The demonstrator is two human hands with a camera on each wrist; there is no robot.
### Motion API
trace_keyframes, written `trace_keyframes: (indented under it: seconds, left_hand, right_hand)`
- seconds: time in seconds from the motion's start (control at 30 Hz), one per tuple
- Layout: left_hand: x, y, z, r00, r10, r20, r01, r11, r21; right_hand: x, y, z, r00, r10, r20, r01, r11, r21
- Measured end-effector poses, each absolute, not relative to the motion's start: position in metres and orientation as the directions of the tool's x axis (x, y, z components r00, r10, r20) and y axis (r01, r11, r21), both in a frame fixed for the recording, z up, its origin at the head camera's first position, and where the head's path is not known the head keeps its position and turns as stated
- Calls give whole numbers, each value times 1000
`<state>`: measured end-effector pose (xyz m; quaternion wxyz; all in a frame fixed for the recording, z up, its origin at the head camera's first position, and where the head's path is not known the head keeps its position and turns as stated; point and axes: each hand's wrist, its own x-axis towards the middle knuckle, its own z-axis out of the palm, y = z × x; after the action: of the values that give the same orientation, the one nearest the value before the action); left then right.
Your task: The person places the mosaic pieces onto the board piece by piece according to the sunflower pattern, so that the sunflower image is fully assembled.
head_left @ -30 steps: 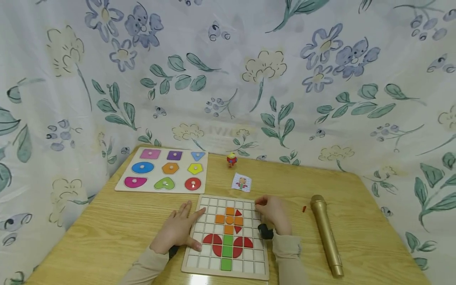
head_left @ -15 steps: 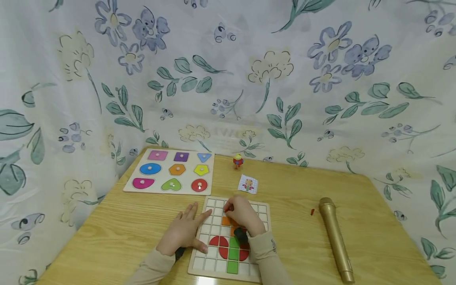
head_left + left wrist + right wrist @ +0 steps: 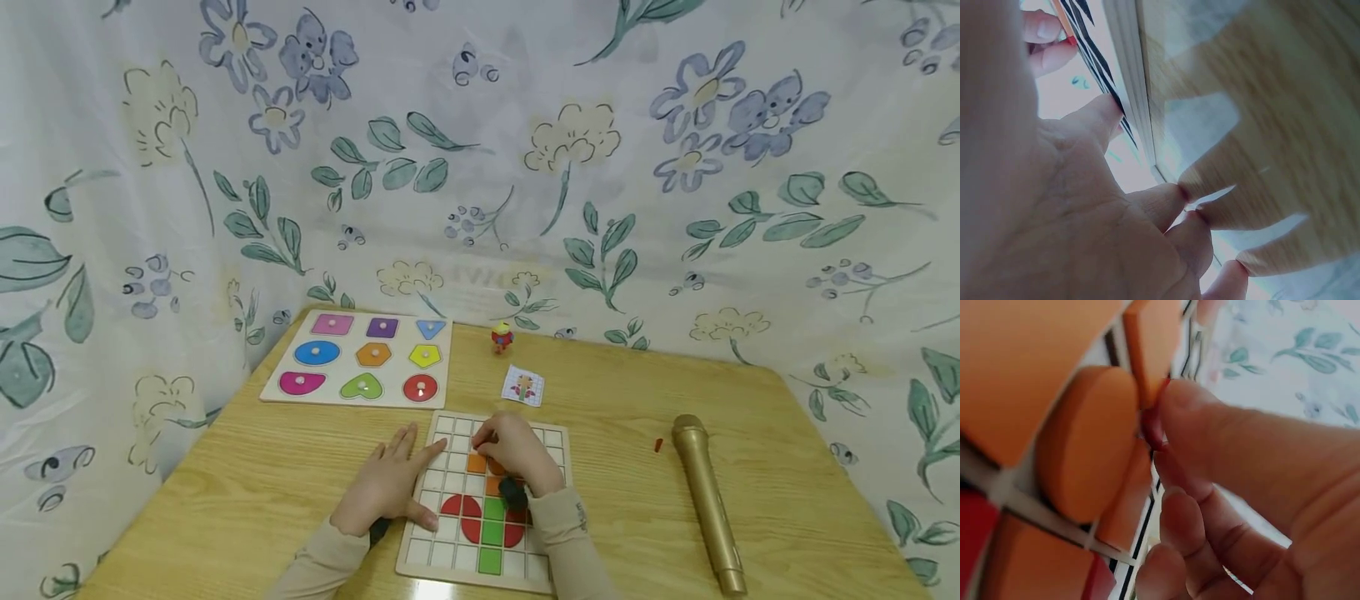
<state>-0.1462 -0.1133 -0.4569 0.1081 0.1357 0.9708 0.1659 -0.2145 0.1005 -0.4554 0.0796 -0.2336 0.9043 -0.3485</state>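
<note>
My left hand (image 3: 382, 487) lies flat with fingers spread at the left edge of a white gridded board (image 3: 418, 552). In the left wrist view its fingertips touch the wooden tabletop (image 3: 1285, 162). My right hand (image 3: 517, 450) pinches a small red piece (image 3: 1154, 428) between thumb and index finger, beside the orange tiles on the board. In the right wrist view an orange disc (image 3: 1094, 447) lies close to it. Green square tiles (image 3: 492, 521) run down the board, with curved red pieces (image 3: 471, 530) on both sides. The right hand and wrist hide part of the pattern.
A shape puzzle board (image 3: 345, 368) with knobbed pieces lies at the back left. Behind the grid board are a small picture card (image 3: 522, 386) and a toy figure (image 3: 502, 337). To the right lie a loose red piece (image 3: 658, 445) and a gold microphone (image 3: 705, 500).
My right hand has moved left from the grid board's right edge to the upper middle, by the orange tiles, and has stayed there over the last half second. The left hand has kept its place.
</note>
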Motion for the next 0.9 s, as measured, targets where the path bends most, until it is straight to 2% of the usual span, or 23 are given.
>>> trace_keyframes:
  seconds: [0.13,0.33,0.43,0.63,0.77,0.9]
  left_hand:
    - [-147,-114,-456,-940,303,-157,232,905,355]
    - [-148,-114,-458,-936,314,-158,239,898,370]
    - [-148,-114,-459,-934,318,-160,244,900,362]
    - [-149,-115,-459,-934,325,-147,253,895,367]
    - [-148,-115,-458,-933,324,-156,246,892,378]
    - [-148,-113,-459,-931,328,-160,250,893,375]
  right_hand:
    - [-218,117,-451,-916,-397,54,-318,638,-701]
    - [-225,169,-452,-992,-71,106,-127,623,-772]
    - [-223,199,-454,-992,52,118,-58,640,-766]
    - [-209,240,-453,-966,227,123,101,769,-631]
    - [-199,249,-448,-944,326,52,233,769,-595]
    - [-193,253,-445,-938,345,-26,290,744,-602]
